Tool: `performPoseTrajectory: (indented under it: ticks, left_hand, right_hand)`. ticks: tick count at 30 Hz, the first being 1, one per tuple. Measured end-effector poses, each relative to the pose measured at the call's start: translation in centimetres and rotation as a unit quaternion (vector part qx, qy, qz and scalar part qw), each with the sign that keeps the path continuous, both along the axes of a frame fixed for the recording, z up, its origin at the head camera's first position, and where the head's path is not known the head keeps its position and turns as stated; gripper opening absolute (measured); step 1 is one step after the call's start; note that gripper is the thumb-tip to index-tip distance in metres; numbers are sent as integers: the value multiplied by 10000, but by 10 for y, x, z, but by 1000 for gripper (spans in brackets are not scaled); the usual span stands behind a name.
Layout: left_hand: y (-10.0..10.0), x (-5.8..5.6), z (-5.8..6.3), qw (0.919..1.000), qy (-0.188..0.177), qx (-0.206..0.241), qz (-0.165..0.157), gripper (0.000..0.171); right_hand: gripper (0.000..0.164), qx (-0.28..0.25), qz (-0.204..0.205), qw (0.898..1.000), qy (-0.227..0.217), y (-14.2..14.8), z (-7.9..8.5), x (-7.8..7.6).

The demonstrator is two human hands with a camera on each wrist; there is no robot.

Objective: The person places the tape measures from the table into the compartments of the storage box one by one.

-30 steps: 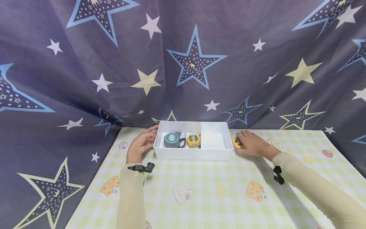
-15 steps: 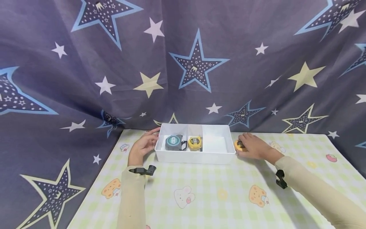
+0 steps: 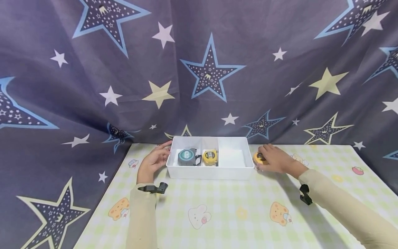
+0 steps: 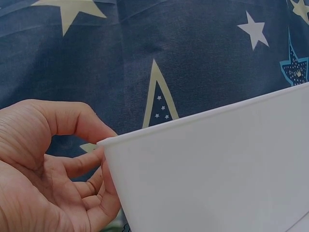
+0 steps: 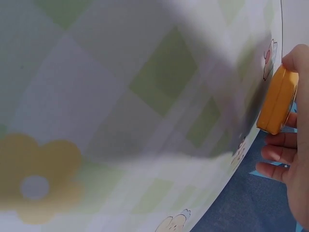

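A white box [image 3: 209,173] with dividers stands at the back of the table. Its left compartment holds a grey and teal tape measure [image 3: 187,157]. In the narrow middle one lies a yellow and black tape measure [image 3: 210,157]. My left hand [image 3: 154,160] is against the box's left end; in the left wrist view its fingertips touch the rim's corner and the outer wall. Just beyond the right end, my right hand [image 3: 275,159] grips an orange-yellow tape measure [image 3: 258,158] between thumb and fingers. The right wrist view shows its orange side [image 5: 278,99], partly covered by the hand.
The table wears a pale green checked cloth [image 3: 230,207] printed with cartoon animals. A dark curtain [image 3: 199,114] with stars hangs right behind the box and along the left side. Small black wrist cameras sit on both sleeves.
The head view tips slightly and shifts sideways. Both hands, the box and the tape measures keep their places relative to each other.
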State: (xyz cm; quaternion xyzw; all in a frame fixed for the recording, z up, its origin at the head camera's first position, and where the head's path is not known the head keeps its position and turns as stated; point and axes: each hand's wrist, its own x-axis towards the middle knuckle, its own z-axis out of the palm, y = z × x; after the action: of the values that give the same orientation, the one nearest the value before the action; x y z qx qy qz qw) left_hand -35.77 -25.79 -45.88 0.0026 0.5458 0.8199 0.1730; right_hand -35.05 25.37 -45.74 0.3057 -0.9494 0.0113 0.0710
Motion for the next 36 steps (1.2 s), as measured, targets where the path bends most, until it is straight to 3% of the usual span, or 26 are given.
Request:
performPoseTrajectory:
  ticks: [9, 15, 20, 29, 36]
  left_hand:
    - [1, 0, 2, 10000, -45, -63, 50, 73]
    - [3, 1, 1, 9999, -42, -63, 120, 72]
    - [0, 1, -1, 9999, -53, -14, 126, 72]
    - [-2, 1, 1, 10000, 53, 21, 30, 73]
    - [0, 1, 1, 9999, 11, -128, 51, 72]
  right_hand:
    - [63, -86, 30, 9998, 194, 5, -2, -2]
    - [56, -279, 56, 9994, 207, 6, 7, 2]
    - [49, -388, 27, 9989, 259, 4, 20, 5]
    - [56, -750, 39, 9964, 386, -8, 54, 6]
    - [52, -801, 288, 9944, 624, -21, 78, 8]
